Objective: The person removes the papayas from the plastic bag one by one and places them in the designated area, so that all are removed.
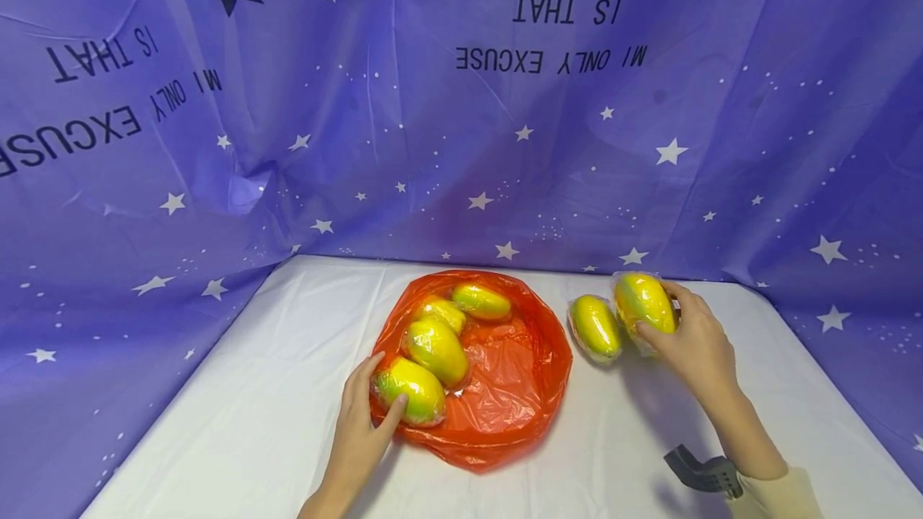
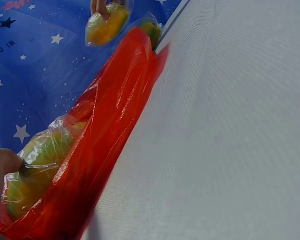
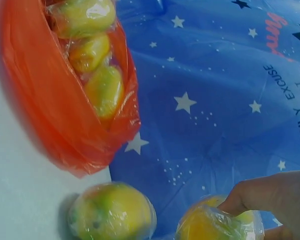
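A red plastic bag (image 1: 505, 391) lies open on the white table, with several wrapped yellow-green mangoes (image 1: 437, 351) along its left and back side. My left hand (image 1: 364, 415) grips the bag's left rim together with the nearest mango (image 1: 413, 392); its thumb presses on that mango (image 2: 37, 170) in the left wrist view. My right hand (image 1: 695, 343) holds a wrapped mango (image 1: 644, 301) between thumb and fingers, raised over the table right of the bag. Just left of it, another wrapped mango (image 1: 595, 328) lies on the table.
The white table (image 1: 238, 391) reaches back to a purple-blue curtain (image 1: 404, 142) with stars and upside-down lettering. A dark grey strap-like piece (image 1: 703, 471) sticks out from the right wrist beside a beige sleeve (image 1: 779, 495).
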### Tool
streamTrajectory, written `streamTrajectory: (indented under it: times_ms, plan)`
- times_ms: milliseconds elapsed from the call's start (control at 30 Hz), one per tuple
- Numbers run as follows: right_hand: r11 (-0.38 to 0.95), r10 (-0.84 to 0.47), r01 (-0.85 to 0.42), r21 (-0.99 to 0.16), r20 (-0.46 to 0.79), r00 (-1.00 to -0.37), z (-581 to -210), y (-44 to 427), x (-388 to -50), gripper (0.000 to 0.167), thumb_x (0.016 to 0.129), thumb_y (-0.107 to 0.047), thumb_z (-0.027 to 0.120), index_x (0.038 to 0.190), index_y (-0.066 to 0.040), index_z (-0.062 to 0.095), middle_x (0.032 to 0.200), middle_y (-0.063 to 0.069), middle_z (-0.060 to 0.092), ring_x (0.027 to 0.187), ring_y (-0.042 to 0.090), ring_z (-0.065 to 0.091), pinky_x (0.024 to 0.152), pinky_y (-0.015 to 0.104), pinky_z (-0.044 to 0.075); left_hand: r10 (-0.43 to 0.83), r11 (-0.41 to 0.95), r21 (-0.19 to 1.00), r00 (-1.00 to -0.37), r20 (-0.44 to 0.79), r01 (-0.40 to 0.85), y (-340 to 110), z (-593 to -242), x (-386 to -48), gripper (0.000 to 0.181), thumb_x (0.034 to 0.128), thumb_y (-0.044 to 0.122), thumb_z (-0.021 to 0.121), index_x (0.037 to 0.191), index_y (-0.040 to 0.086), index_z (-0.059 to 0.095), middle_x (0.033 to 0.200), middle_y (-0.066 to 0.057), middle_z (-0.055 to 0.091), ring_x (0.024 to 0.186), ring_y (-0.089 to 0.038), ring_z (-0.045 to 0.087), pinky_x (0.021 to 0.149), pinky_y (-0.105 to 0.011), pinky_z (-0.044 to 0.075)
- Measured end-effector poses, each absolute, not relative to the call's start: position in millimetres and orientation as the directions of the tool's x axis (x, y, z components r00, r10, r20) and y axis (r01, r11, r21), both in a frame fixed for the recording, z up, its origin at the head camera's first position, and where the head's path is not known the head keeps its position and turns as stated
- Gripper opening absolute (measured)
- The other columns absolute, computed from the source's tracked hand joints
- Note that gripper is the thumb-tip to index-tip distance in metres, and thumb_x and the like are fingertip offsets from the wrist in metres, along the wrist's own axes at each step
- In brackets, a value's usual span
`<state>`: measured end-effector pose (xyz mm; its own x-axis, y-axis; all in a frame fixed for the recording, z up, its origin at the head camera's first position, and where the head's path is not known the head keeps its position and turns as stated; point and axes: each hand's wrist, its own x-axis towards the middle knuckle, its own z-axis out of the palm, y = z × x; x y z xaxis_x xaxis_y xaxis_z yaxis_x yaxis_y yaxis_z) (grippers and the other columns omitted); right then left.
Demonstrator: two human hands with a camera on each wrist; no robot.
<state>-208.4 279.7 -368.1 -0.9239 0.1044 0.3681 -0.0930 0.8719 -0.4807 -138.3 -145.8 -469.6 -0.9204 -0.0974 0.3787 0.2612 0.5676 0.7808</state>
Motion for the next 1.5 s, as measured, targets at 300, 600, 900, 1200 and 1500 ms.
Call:
streamTrajectory:
  times_ms: [300,600,900,1200,1500]
  plan:
    - [0.882,0.154,-0.024,-0.47,0.336,-0.929,-366,302,-204,0.075,0.083,-0.029,0.073,0.141,0.002,0.039,0.124,0.031,0.048,0.098,0.046,0.052,0.065,0.06,0.045,-0.093,0.569,0.778,-0.92,0.381,0.265,-145,-469,-140,0.067,0.0905,0.026,0.069,0.147,0.016,0.034,0.146,-0.015,0.033,0.135,-0.035,0.032,0.106,-0.061,0.029]
    - [0.882,0.158,-0.027,-0.47,0.351,-0.923,-368,316,-202,0.074,0.083,-0.028,0.073,0.14,0.005,0.039,0.124,0.034,0.047,0.103,0.049,0.049,0.071,0.064,0.043,-0.092,0.573,0.774,-0.918,0.385,0.268,-146,-468,-140,0.067,0.0903,0.025,0.07,0.147,0.016,0.034,0.146,-0.014,0.034,0.135,-0.035,0.032,0.106,-0.06,0.029]
    - [0.883,0.185,0.008,-0.47,0.334,-0.924,-375,330,-201,0.074,0.084,-0.029,0.071,0.141,0.005,0.039,0.125,0.034,0.047,0.1,0.049,0.05,0.065,0.06,0.044,-0.089,0.57,0.777,-0.919,0.384,0.269,-145,-467,-140,0.068,0.0902,0.023,0.07,0.147,0.014,0.034,0.146,-0.015,0.034,0.135,-0.035,0.032,0.107,-0.06,0.029]
    - [0.879,0.224,0.057,-0.473,0.304,-0.926,-387,349,-205,0.073,0.083,-0.027,0.072,0.138,0.008,0.039,0.122,0.035,0.046,0.101,0.052,0.048,0.067,0.062,0.043,-0.087,0.573,0.772,-0.916,0.391,0.275,-146,-469,-140,0.068,0.0901,0.023,0.07,0.147,0.015,0.034,0.146,-0.013,0.034,0.136,-0.034,0.032,0.107,-0.059,0.028]
    - [0.884,0.223,0.081,-0.461,0.262,-0.939,-397,357,-210,0.074,0.082,-0.026,0.072,0.137,0.01,0.037,0.123,0.037,0.045,0.101,0.056,0.048,0.065,0.063,0.044,-0.093,0.573,0.776,-0.92,0.38,0.263,-146,-469,-139,0.067,0.0905,0.023,0.07,0.147,0.016,0.033,0.146,-0.014,0.033,0.136,-0.035,0.031,0.107,-0.06,0.028]
